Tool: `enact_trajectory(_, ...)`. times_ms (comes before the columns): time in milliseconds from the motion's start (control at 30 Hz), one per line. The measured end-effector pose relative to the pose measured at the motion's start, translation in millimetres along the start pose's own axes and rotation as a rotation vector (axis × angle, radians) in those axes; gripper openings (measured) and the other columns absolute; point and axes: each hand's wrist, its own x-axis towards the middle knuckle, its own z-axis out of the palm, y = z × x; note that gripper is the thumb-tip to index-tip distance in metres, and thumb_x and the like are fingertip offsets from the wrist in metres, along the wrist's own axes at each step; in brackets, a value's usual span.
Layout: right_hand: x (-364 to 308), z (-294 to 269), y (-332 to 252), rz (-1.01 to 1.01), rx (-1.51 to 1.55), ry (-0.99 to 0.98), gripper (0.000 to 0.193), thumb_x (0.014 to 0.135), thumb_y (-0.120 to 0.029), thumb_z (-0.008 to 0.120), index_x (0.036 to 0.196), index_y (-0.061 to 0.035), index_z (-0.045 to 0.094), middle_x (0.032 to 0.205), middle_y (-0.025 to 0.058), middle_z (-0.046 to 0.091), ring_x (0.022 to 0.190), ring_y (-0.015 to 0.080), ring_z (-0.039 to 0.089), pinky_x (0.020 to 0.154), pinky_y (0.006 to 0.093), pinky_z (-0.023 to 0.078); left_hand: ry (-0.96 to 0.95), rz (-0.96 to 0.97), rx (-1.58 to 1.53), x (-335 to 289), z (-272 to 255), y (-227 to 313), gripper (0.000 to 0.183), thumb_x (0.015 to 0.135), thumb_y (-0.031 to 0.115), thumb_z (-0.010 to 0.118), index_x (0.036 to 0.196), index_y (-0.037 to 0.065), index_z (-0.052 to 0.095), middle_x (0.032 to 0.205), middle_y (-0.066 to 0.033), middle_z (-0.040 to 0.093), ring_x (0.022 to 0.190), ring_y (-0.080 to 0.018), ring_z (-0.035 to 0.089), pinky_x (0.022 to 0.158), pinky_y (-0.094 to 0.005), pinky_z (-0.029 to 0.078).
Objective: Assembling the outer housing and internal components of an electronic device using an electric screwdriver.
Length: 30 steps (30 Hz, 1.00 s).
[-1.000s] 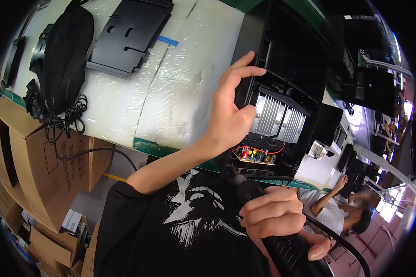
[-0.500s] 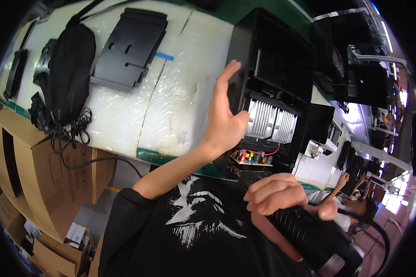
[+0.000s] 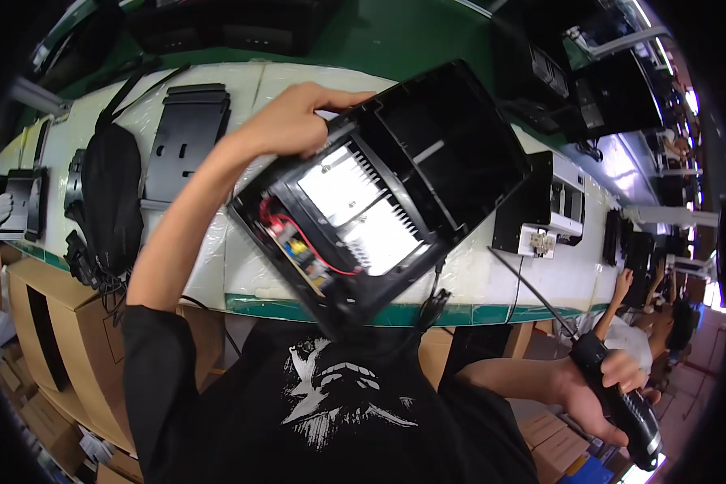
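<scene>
The person's black shirt (image 3: 242, 403), with a pale print, fills the lower middle of the frame. At lower right, the right grip (image 3: 586, 402) is closed round the dark body of a power screwdriver (image 3: 633, 423), whose long thin shaft points toward the upper left, its tip well apart from the black casing (image 3: 468, 149). That casing sits tilted at the centre of the frame, open side up, its lower corner overhanging the near edge of the white, film-covered tabletop (image 3: 480, 286); whether it rests there fully I cannot tell. The left grip (image 3: 298, 121) is hooked over the casing's upper-left edge, holding it, so the casing lies just below and to the right of those fingers. Inside are two bright finned heat sinks (image 3: 339, 185), red wires (image 3: 270, 216) and a small circuit board (image 3: 297, 252), somewhat blurred. A black cable (image 3: 434, 306) lies at the near edge, below the casing. Left of the casing are a flat black panel (image 3: 181, 145) and a black mesh bag (image 3: 114, 194), with a carton (image 3: 81, 339) below at lower left. To the right stands a black box (image 3: 520, 206). Farther off, a co-worker's gloved hand (image 3: 2, 210) shows at far left, and dark equipment (image 3: 617, 93) at upper right.
</scene>
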Motion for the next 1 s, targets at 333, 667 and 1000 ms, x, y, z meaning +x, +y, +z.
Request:
enact_trajectory(333, -8.5, -70.1, -18.0, 0.01, -0.075, 0.171, 0.069, 0.085, -0.057, 0.048, 0.118, 0.0029, 0.041, 0.073, 0.0072, 0.043, 0.051, 0.0142, 0.042, 0.047, 0.0264, 0.035, -0.458, 0.284, 0.288, 132.6, 2.5, 16.9, 0.077, 0.046, -0.013, 0.036, 0.115, 0.007, 0.063, 0.076, -0.0088, 0.067, 0.048, -0.01, 0.048, 0.036, -0.0255, 0.033)
enact_trajectory(667, 5.4, -118.9, -18.4, -0.259, -0.631, 0.508, 0.071, 0.08, -0.073, 0.039, 0.111, -0.0087, 0.047, 0.066, 0.0076, 0.047, 0.047, 0.0177, 0.043, 0.042, 0.0298, 0.033, -0.901, 0.241, 0.175, 160.0, 85.9, 85.5, 0.052, 0.058, -0.019, 0.035, 0.097, -0.007, 0.067, 0.09, -0.0173, 0.068, 0.082, -0.0192, 0.066, 0.073, -0.0263, 0.052)
enact_trajectory(1000, -2.7, -107.1, 46.9, -0.03, -0.56, 0.449, 0.089, 0.073, -0.085, 0.02, 0.073, -0.0008, 0.049, 0.061, 0.0102, 0.046, 0.047, 0.0221, 0.044, 0.048, 0.0336, 0.039, -0.636, 0.637, 0.712, 84.2, 146.8, 114.2, 0.034, 0.061, -0.011, 0.051, 0.082, 0.007, 0.071, 0.074, -0.0103, 0.067, 0.075, -0.0297, 0.063, 0.072, -0.0351, 0.05)
